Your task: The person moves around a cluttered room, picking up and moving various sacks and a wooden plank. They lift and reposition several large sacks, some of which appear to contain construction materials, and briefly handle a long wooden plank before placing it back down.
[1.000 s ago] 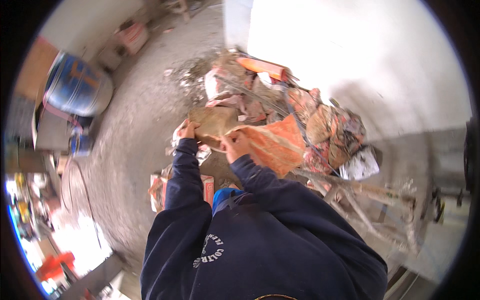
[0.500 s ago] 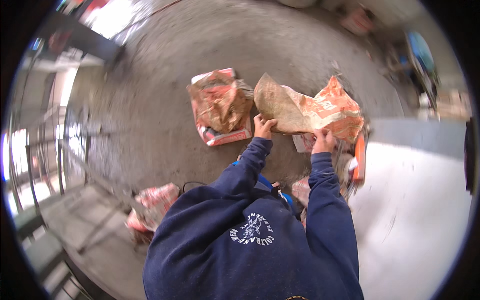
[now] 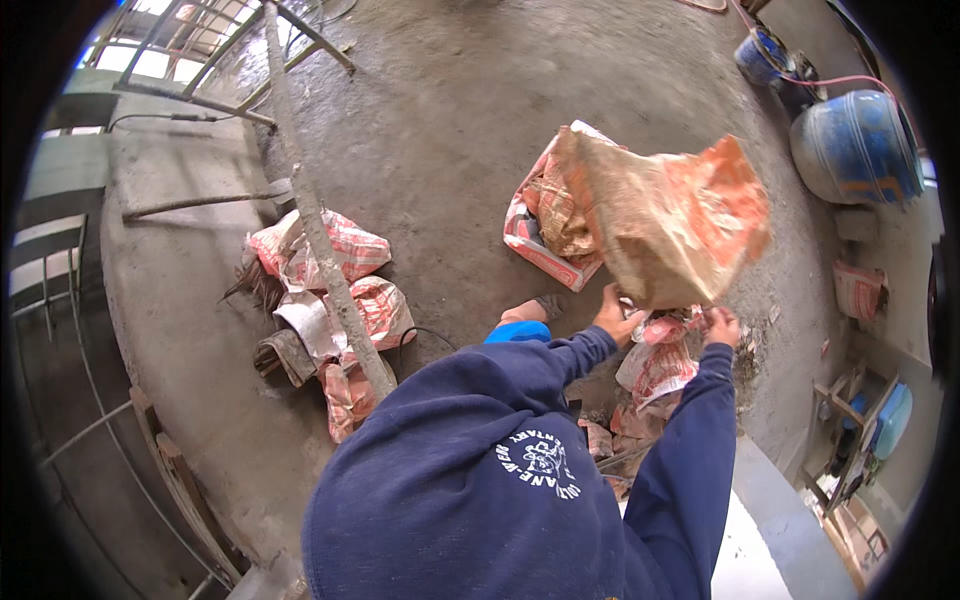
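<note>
A brown paper sack (image 3: 650,225) with orange-red print is spread out in front of me, its far end raised. At its near edge, my left hand (image 3: 616,318) is closed on the paper. My right hand (image 3: 721,328) is closed at the near right corner of the same sack, its fingertips partly hidden. Under the sack's left side stands a shallow red-and-white carton (image 3: 533,240), partly covered, with crumpled brown paper (image 3: 565,215) in it. Crumpled red-and-white sacks (image 3: 658,375) lie on the floor just below my hands.
More crumpled sacks (image 3: 345,245) lie on the left, with a long pole (image 3: 315,220) across them. A metal frame (image 3: 240,70) stands far left. At far right are a blue drum (image 3: 857,148) and a smaller blue container (image 3: 762,55). A white surface (image 3: 745,545) lies at lower right.
My view has turned, so the carton appears further right and the left-hand sacks show more fully. The paper sack has been lifted and opened out, now overlapping the carton; both hands stay at its near edge.
</note>
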Demonstrator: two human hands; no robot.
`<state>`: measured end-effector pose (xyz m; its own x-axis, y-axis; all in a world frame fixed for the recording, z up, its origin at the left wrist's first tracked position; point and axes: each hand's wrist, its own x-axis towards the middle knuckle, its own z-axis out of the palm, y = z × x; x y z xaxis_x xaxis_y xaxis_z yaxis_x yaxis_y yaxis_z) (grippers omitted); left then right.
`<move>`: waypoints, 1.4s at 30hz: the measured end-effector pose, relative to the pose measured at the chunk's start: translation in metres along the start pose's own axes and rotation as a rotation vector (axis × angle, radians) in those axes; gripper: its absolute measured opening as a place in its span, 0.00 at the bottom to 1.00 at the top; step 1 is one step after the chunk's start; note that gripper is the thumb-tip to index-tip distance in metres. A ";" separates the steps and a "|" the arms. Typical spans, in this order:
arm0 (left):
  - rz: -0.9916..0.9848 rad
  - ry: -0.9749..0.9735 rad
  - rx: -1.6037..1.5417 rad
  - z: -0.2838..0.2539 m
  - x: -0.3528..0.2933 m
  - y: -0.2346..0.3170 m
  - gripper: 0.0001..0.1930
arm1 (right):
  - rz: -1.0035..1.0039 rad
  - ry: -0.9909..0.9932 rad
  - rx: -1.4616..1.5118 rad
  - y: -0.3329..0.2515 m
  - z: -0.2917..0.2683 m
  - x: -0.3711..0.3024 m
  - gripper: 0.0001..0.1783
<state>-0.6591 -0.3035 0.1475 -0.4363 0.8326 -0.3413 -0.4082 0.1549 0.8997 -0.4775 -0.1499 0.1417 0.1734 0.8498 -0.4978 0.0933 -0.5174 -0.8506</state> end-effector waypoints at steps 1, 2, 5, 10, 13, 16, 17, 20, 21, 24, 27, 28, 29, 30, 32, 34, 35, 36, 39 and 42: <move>-0.067 -0.076 0.125 -0.014 -0.007 -0.019 0.31 | 0.036 0.064 -0.314 0.020 -0.005 0.002 0.12; -0.176 -0.172 0.237 -0.032 -0.009 -0.038 0.31 | 0.069 0.056 -0.340 0.041 -0.012 -0.003 0.15; -0.452 -0.334 0.569 -0.078 -0.009 -0.085 0.28 | 0.116 -0.049 -0.439 0.094 -0.034 -0.035 0.14; -0.781 -0.350 0.582 -0.151 0.010 -0.101 0.18 | 0.187 -0.105 -0.368 0.151 -0.089 -0.121 0.12; -0.782 -0.240 0.703 -0.174 0.028 -0.099 0.17 | 0.378 0.070 -0.311 0.182 -0.130 -0.169 0.13; -0.739 -0.322 0.826 -0.180 0.051 -0.101 0.17 | 0.529 0.210 -0.260 0.203 -0.163 -0.211 0.13; -0.709 -0.374 0.868 -0.177 0.060 -0.103 0.16 | 0.569 0.272 -0.211 0.207 -0.169 -0.225 0.12; -0.704 -0.538 0.999 -0.156 0.083 -0.108 0.12 | 0.503 0.371 -0.039 0.218 -0.178 -0.260 0.10; -0.716 -0.601 1.048 -0.146 0.089 -0.111 0.11 | 0.477 0.426 -0.016 0.220 -0.178 -0.270 0.07; -0.506 -0.827 1.368 -0.116 0.100 -0.120 0.11 | 0.479 0.510 -0.076 0.226 -0.180 -0.300 0.09; 0.102 -1.310 1.377 -0.091 0.104 -0.137 0.13 | 0.448 0.664 0.107 0.239 -0.172 -0.341 0.13; 0.024 -1.392 1.366 -0.082 0.106 -0.144 0.15 | 0.459 0.627 -0.216 0.244 -0.175 -0.364 0.14; -0.065 -1.510 1.365 -0.073 0.108 -0.152 0.19 | 0.317 0.703 0.037 0.253 -0.165 -0.380 0.17; 0.064 -1.613 1.557 -0.063 0.110 -0.161 0.19 | 0.258 0.779 -0.274 0.263 -0.160 -0.394 0.21; -0.223 -1.701 1.479 -0.041 0.116 -0.174 0.16 | 0.441 0.807 -0.098 0.286 -0.146 -0.431 0.18; -0.792 -1.441 1.410 -0.014 0.116 -0.187 0.13 | 0.641 0.892 0.151 0.313 -0.128 -0.462 0.18; -0.904 -1.288 1.487 -0.003 0.114 -0.189 0.13 | 0.681 0.927 0.286 0.329 -0.115 -0.473 0.18; -0.800 -1.427 1.581 0.015 0.110 -0.192 0.13 | 0.734 0.847 0.043 0.342 -0.105 -0.482 0.17; -0.589 -1.706 1.683 0.065 0.083 -0.189 0.14 | 0.906 0.632 -0.293 0.374 -0.079 -0.503 0.17; -0.390 -1.716 1.497 0.110 0.038 -0.186 0.17 | 0.999 0.725 0.099 0.385 -0.066 -0.511 0.17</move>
<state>-0.5115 -0.2423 -0.0033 0.6603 0.0740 -0.7473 0.7474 -0.1621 0.6443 -0.4658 -0.7901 0.0795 0.6313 -0.1816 -0.7539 -0.4608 -0.8698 -0.1764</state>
